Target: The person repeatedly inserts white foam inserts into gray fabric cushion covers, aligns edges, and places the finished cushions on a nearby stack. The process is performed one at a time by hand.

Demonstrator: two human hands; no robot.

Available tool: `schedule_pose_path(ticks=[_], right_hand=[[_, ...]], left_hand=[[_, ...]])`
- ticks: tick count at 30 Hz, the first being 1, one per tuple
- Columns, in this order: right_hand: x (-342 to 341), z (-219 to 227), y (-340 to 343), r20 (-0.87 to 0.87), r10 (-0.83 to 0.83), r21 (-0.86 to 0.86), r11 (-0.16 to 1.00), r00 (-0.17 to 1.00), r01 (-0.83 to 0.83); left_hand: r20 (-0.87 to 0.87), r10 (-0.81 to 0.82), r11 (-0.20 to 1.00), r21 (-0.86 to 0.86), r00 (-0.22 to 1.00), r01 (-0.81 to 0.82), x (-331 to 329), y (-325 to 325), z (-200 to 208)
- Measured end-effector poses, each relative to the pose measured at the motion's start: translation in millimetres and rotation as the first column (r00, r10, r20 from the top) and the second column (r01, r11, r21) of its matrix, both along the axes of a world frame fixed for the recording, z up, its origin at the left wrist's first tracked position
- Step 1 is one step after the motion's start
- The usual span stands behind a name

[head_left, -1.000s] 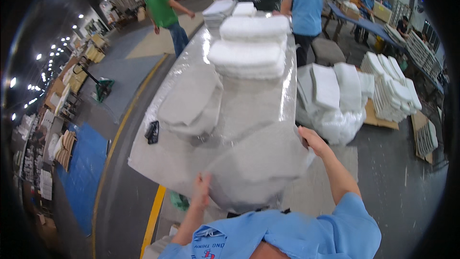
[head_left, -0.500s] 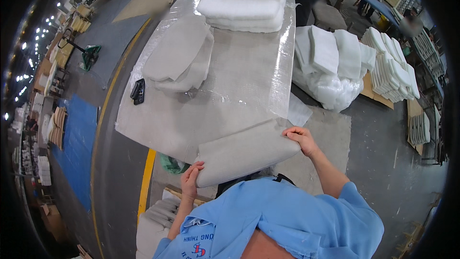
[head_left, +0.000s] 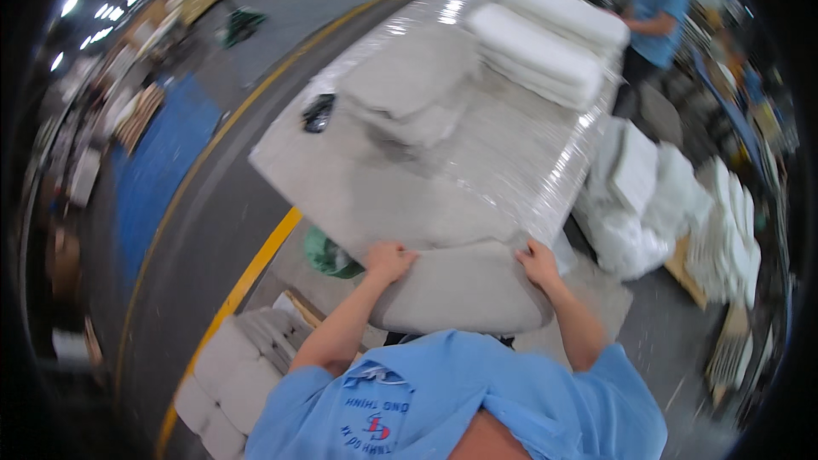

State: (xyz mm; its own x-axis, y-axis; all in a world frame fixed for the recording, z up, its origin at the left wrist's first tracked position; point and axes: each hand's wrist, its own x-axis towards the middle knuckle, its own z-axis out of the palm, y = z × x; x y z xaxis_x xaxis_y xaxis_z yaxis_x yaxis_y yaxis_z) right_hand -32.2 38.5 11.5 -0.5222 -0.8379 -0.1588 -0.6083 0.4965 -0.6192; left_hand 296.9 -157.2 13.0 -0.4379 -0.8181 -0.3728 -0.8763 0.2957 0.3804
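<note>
A padded grey seat cushion (head_left: 464, 290) lies at the near edge of the table, its rounded side towards me. My left hand (head_left: 390, 262) grips its far left corner, fingers closed on the fabric. At the opposite corner my right hand (head_left: 538, 264) pinches the edge between thumb and fingers. Beyond the cushion, a pile of cut grey fabric pieces (head_left: 417, 72) rests on the plastic-wrapped table (head_left: 332, 192). A small black object (head_left: 319, 112), blurred, sits left of that pile. The cushion's underside is hidden.
White padding rolls (head_left: 545, 47) are stacked at the table's far end, near a person in blue (head_left: 660, 13). More white padding (head_left: 635, 175) stands on the right. Finished-looking grey cushions (head_left: 234, 358) are piled at lower left, by a green bag (head_left: 328, 254).
The cushion has turned from slanted to nearly level, and both hands have shifted to its far corners. My view has swung, so the table appears tilted to the right.
</note>
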Motion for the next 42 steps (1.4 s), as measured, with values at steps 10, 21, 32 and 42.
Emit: schedule_pose_path(ticks=[10,21,32,42], right_hand=[[-3.7,-25.5,-2.4,-0.224,0.066,-0.062,0.995,0.972,-0.081],[-4.0,32.0,40.4,0.003,0.423,-0.083,0.903,0.906,-0.421],[46.7,55.5,20.3,0.123,0.446,0.185,0.867,0.887,-0.462],[48.3,44.5,-4.8,0.113,0.446,0.165,0.873,0.888,-0.46]], left_hand=[[-0.029,0.097,0.995,-0.036,0.995,-0.098,-21.7,13.9,-0.3],[-0.159,-0.161,0.961,0.198,0.974,0.192,54.1,10.7,37.4],[-0.54,0.563,0.765,0.627,0.626,-0.146,75.9,57.8,16.1],[-0.541,0.567,0.798,0.549,0.622,-0.25,69.3,60.1,4.1]])
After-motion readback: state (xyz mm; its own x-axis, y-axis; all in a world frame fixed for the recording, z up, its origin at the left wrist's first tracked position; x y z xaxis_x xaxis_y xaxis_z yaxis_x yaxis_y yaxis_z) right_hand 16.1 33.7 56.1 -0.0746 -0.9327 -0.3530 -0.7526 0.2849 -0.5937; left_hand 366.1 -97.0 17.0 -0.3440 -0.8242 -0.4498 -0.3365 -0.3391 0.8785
